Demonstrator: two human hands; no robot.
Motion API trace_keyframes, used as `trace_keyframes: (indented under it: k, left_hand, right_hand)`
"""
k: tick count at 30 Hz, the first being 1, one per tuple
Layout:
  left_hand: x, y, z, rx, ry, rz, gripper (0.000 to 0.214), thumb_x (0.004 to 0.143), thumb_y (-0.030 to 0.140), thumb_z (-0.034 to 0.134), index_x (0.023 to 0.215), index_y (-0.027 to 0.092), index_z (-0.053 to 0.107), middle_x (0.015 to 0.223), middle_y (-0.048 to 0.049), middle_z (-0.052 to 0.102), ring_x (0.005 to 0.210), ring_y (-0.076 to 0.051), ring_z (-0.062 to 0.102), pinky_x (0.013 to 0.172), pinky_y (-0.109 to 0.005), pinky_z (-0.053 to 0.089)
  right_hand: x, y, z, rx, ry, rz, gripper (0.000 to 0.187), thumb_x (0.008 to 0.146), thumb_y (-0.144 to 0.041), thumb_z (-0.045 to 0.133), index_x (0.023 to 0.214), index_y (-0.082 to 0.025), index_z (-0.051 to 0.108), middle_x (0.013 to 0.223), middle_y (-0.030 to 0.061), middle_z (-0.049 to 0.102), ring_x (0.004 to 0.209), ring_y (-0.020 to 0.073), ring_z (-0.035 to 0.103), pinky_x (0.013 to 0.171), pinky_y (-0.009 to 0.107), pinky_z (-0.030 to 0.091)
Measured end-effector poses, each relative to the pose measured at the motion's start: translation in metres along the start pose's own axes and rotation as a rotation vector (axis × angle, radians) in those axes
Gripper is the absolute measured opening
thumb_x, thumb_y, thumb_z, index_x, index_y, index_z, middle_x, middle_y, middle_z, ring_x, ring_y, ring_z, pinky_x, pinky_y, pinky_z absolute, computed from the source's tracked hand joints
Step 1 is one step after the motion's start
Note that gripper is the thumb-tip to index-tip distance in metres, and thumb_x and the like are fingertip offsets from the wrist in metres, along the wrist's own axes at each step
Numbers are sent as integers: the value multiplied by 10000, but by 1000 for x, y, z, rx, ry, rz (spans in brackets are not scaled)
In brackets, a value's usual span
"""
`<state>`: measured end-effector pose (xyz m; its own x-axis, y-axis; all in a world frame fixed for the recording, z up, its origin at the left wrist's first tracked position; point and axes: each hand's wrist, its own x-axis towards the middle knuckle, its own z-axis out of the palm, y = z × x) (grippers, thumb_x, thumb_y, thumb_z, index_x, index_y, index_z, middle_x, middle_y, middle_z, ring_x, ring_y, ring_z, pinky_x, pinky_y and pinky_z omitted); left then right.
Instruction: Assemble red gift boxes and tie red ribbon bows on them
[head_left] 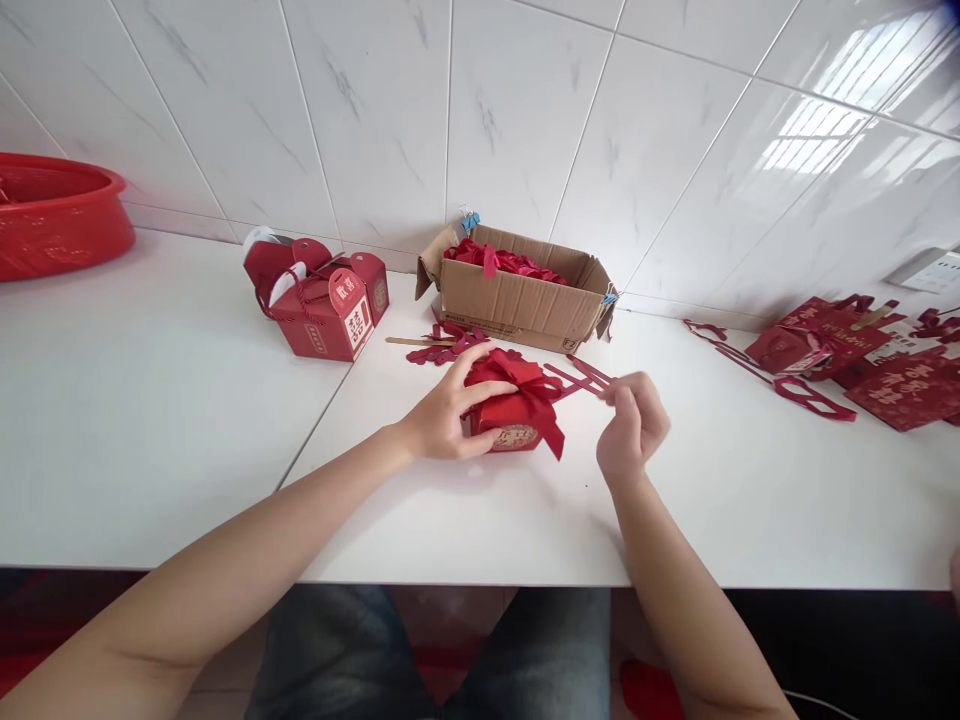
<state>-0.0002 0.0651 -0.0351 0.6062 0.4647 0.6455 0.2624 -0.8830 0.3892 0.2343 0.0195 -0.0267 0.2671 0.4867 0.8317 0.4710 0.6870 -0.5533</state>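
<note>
A small red gift box (510, 415) with a red ribbon bow on top sits on the white table (172, 400) in front of me. My left hand (448, 412) grips the box's left side, fingers wrapped over its top and front. My right hand (632, 422) is just right of the box, fingers pinched on a thin red paper strip (581, 376) that reaches back toward the bow.
An open cardboard box (517, 300) of red ribbons stands by the tiled wall. Finished red gift boxes (326, 300) sit to the left, a red basin (52, 215) at the far left. Flat red boxes and paper cut-outs (847, 350) lie at the right.
</note>
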Motion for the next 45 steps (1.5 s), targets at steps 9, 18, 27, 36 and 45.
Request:
trace_keyframes:
  k: [9,18,27,36,45]
  left_hand:
    - [-1,4,-5,-175,220,-377,349,908,467,474,1130,202,518,1237,-123,525,1183,-275,496,966,-436,445]
    - [8,7,-9,-364,160,-712,278,787,392,551,615,181,494,750,-10,512,777,-179,490,781,-332,384]
    - [10,10,-17,-478,124,-718,297,707,368,616,553,176,450,589,32,411,604,-120,395,608,-280,305]
    - [5,-5,-7,-391,37,-948,314,703,421,618,571,186,455,557,41,425,529,-115,423,498,-249,314]
    - [1,-2,-3,-352,6,-932,260,680,356,624,568,187,461,546,49,426,508,-103,423,496,-234,322]
  right_hand:
    - [9,14,2,431,-734,350,463,808,-387,509,1258,-291,552,1403,40,465,1343,292,411,1124,472,344]
    - [15,24,-13,349,-1140,454,1260,648,-339,809,1506,-402,-111,1596,91,124,1407,302,344,1128,503,319]
    - [10,30,-6,232,-871,528,1080,607,-343,848,1487,-312,223,1381,110,473,1286,285,483,1092,495,385]
    - [18,60,-17,-34,-137,390,907,620,-414,749,1399,-265,308,1372,114,471,1185,292,544,953,479,494]
    - [33,100,-66,-608,625,595,1071,555,-323,793,1426,-134,199,1433,195,314,1347,298,369,1126,461,379]
